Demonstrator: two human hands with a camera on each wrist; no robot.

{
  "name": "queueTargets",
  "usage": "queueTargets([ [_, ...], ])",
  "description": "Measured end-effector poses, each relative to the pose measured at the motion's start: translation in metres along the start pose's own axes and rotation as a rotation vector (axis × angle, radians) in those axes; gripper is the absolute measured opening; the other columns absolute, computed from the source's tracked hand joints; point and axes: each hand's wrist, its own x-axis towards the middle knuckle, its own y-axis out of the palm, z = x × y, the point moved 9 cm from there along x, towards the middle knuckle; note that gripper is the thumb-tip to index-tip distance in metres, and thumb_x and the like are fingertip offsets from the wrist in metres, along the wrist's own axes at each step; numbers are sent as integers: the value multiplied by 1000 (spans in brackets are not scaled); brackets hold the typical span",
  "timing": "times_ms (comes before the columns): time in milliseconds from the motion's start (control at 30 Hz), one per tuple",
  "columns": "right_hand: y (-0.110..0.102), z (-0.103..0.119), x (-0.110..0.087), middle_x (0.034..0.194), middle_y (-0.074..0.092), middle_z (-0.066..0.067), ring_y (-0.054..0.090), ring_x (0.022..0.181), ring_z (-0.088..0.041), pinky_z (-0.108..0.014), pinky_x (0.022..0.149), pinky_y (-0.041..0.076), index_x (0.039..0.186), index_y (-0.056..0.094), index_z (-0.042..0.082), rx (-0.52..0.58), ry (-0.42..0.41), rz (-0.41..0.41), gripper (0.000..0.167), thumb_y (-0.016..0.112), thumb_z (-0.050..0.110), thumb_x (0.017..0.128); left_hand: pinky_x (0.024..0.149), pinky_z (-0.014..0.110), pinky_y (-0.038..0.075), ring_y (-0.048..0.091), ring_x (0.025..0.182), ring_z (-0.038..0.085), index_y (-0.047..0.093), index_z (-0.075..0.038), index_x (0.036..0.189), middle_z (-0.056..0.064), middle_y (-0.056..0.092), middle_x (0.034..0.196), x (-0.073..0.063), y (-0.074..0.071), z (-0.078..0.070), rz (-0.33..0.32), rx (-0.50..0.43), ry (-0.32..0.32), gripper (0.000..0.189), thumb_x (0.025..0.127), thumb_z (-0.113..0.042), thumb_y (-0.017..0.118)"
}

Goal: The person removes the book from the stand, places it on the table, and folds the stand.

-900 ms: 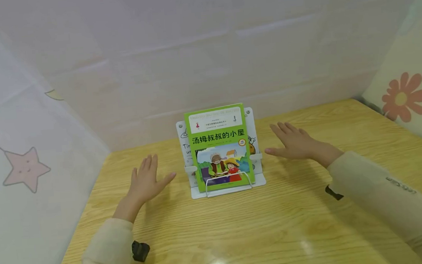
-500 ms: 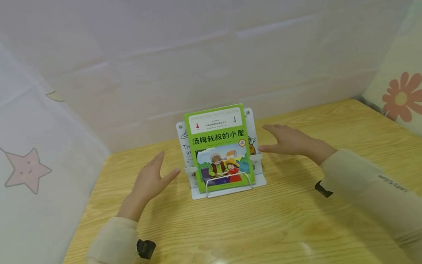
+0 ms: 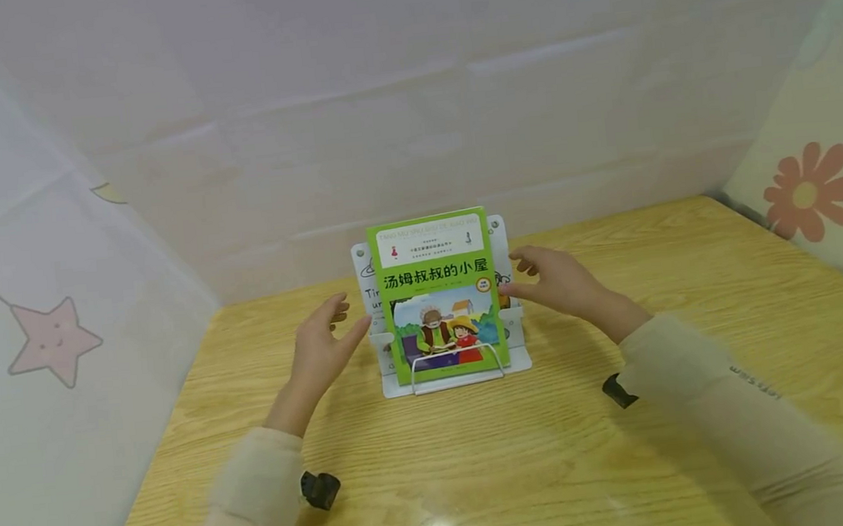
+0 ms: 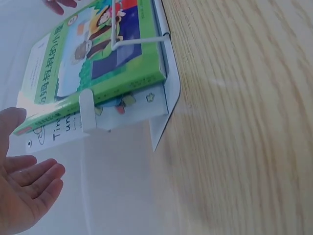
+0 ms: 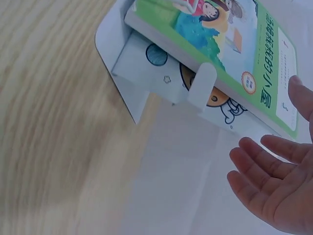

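A green children's book (image 3: 439, 276) with Chinese characters and a cartoon cover leans upright on a white book stand (image 3: 515, 338). Side tabs and a front wire bracket (image 3: 456, 352) of the stand stand before its cover. My left hand (image 3: 318, 347) is at the stand's left side, thumb towards the book's edge, fingers slightly bent with nothing in them. At the right side, my right hand (image 3: 562, 282) has its thumb in front of the stand and its fingers beside it. Both wrist views show the palms holding nothing; whether a thumb touches the book, I cannot tell.
The stand is on a wood-grain table (image 3: 438, 454). Behind it hangs a pale cloth wall (image 3: 410, 130). Side walls carry a pink star (image 3: 53, 338) at left and a red flower (image 3: 814, 192) at right. Black wrist straps show below both sleeves.
Both hands have moved inward to the two sides of the book stand. Their spread fingers have bent a little. Book and stand have stayed in place.
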Motion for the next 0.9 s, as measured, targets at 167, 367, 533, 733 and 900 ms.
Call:
queueTargets([
  [167, 7, -5, 0, 106, 53, -18, 49, 95, -31, -42, 78, 42, 121, 43, -3, 98, 29, -49, 58, 59, 37, 80, 80, 35, 43, 54, 93, 27, 47, 3, 117, 18, 56, 104, 3, 9, -2, -47, -144, 0, 45, 81, -20, 60],
  [367, 13, -6, 0, 102, 56, -16, 52, 92, -27, -40, 77, 43, 119, 46, -3, 199, 40, -90, 53, 59, 33, 81, 83, 33, 42, 54, 93, 24, 50, 2, 115, 13, 59, 101, 4, 23, 5, -21, -225, -88, 40, 82, -19, 59],
  [533, 19, -8, 2, 102, 55, -16, 53, 90, -27, -37, 76, 45, 117, 48, -4, 278, 24, -106, 48, 59, 27, 82, 80, 31, 44, 55, 90, 24, 53, 4, 109, 14, 60, 97, 3, 28, 6, -45, -300, -115, 33, 82, -14, 58],
  [733, 28, -9, 2, 100, 55, -16, 53, 89, -26, -35, 73, 47, 115, 49, -3, 397, 24, -98, 46, 59, 27, 82, 76, 29, 46, 56, 86, 23, 56, 4, 104, 14, 60, 95, 2, 32, 9, -83, -383, -124, 26, 82, -9, 58],
  [900, 34, -9, 1, 100, 56, -15, 54, 88, -24, -33, 73, 47, 114, 49, -4, 456, 34, -96, 45, 59, 27, 82, 78, 30, 45, 54, 88, 24, 55, 5, 105, 15, 58, 97, 2, 36, 10, -90, -396, -138, 26, 82, -8, 57],
])
